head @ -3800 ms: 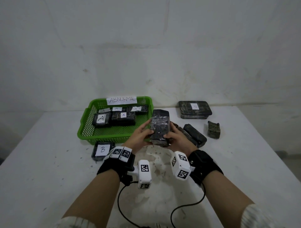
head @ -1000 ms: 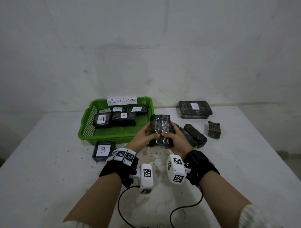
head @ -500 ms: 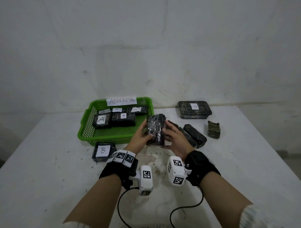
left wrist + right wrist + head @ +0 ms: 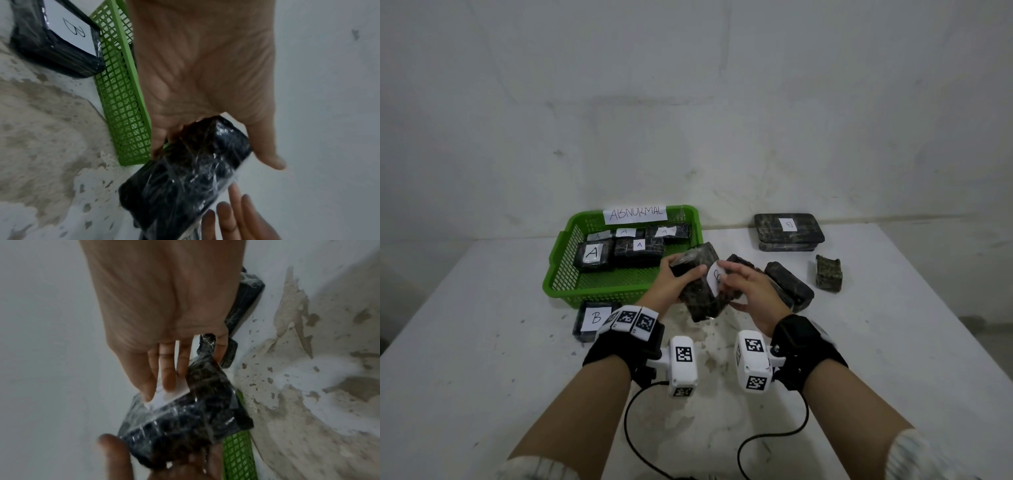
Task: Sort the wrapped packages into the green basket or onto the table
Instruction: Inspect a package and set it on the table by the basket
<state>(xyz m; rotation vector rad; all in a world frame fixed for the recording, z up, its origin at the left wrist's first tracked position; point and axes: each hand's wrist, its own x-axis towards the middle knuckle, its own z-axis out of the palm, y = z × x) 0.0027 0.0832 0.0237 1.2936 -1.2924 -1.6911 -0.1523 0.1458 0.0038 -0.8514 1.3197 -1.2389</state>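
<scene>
Both hands hold one dark wrapped package (image 4: 698,301) just above the table, in front of the green basket's (image 4: 602,291) right corner. My left hand (image 4: 683,271) grips its far upper end, thumb on top. The fingers of my right hand (image 4: 726,286) lie across a white label (image 4: 713,275) on its right face, with the thumb underneath. The letter on the label is partly covered. The left wrist view shows the package (image 4: 185,178) leaving my palm. In the right wrist view the fingers (image 4: 168,369) rest on the label.
The basket carries an "ABNORMAL" sign (image 4: 635,214) and holds several packages marked A (image 4: 593,254). A package marked B (image 4: 595,318) lies in front of it. Right of my hands are two dark packages (image 4: 789,284), a small block (image 4: 828,274) and a large stack marked B (image 4: 787,231).
The package has been turned between my hands. Its white label, unseen before, now faces up and right under my right fingers. Both hands stay in the same spot.
</scene>
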